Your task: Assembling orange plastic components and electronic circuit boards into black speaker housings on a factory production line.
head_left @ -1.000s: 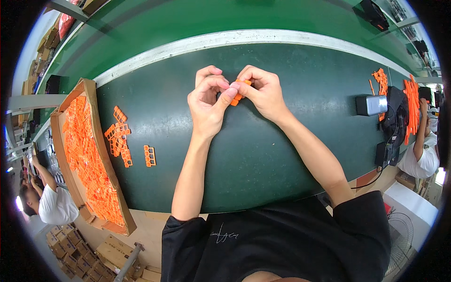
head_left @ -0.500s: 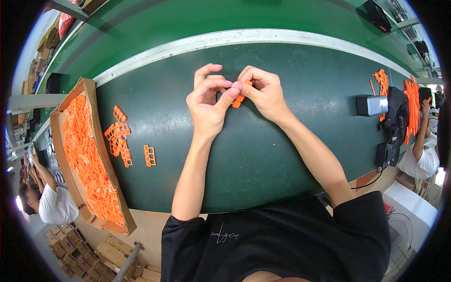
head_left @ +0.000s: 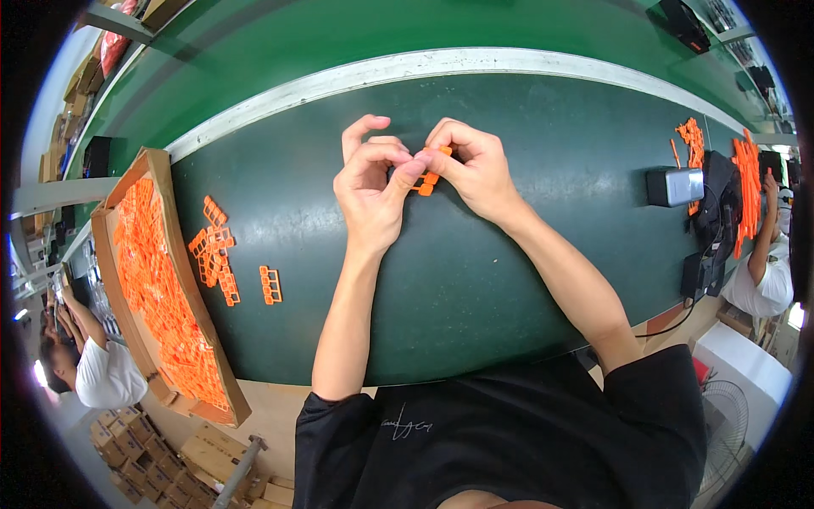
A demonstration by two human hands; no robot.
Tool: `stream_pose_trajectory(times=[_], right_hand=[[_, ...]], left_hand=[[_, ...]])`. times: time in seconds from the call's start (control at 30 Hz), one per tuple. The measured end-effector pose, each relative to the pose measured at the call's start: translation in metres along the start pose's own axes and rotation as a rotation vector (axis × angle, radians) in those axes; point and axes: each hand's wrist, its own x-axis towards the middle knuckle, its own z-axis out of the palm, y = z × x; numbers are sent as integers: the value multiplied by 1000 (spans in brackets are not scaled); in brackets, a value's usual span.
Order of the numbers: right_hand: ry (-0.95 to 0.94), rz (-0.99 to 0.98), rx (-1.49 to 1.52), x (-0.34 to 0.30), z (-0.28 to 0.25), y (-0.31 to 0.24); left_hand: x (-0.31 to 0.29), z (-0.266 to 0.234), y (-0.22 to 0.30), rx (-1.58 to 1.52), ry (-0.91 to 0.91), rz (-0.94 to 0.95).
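Above the far middle of the dark green table, both hands pinch one small orange plastic frame piece (head_left: 429, 181) with square parts along it. My left hand (head_left: 373, 182) grips its left side between thumb and forefinger, the other fingers curled loosely above. On its right side, my right hand (head_left: 475, 170) presses with thumb and bent fingers, covering part of the piece. Left of my forearms lies a single similar orange frame piece (head_left: 270, 285). Farther left is a loose pile of such orange frame pieces (head_left: 214, 248).
A cardboard tray (head_left: 188, 280) full of orange pieces stands along the left edge. At the right are a silver-grey box (head_left: 675, 187), a black bag (head_left: 719, 199), long orange strips (head_left: 746, 195) and a black cable. Other people work at both sides.
The hands stay pinched on the orange piece, which has tilted slightly so that its open frame side shows more. The whole view has shifted a little.
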Motion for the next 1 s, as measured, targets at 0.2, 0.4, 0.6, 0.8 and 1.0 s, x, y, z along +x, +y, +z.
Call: stream_pose_trajectory(times=[0.2, 0.4, 0.6, 0.8, 1.0], right_hand=[[59, -67, 7, 1, 3, 3], [48, -76, 16, 2, 4, 4], [45, -60, 56, 1, 4, 5], [58, -52, 50, 1, 2, 3], [52, -73, 54, 4, 5, 5]], left_hand=[[-1, 4, 1, 0, 25, 13], [-6, 8, 1, 182, 103, 125], [-8, 11, 0, 166, 187, 137], [-6, 12, -2, 173, 167, 119], [-4, 10, 0, 160, 184, 99]])
